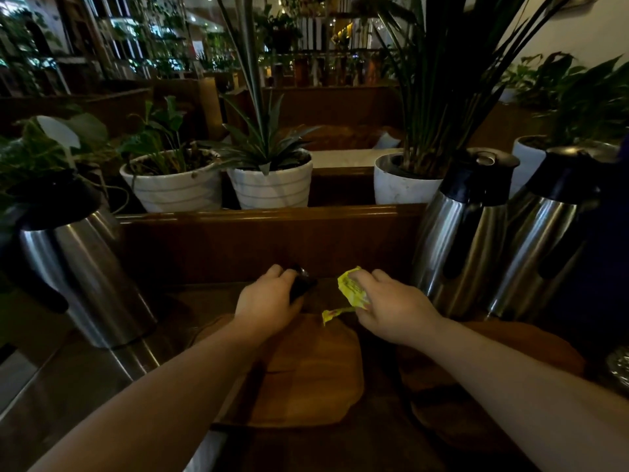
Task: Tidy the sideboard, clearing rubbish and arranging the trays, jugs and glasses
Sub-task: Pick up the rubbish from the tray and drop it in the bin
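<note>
My right hand is closed on a crumpled yellow wrapper, a strip of which hangs down over a wooden tray. My left hand grips a small dark object; what it is cannot be made out. Both hands are at the back of the sideboard, just above the tray's far edge. A steel jug with a black top stands at the left. Two more steel jugs stand side by side at the right. A second wooden tray lies under my right forearm.
A raised wooden ledge runs behind the sideboard and carries white plant pots. Long leaves hang over the jugs. A shiny object sits at the far right edge.
</note>
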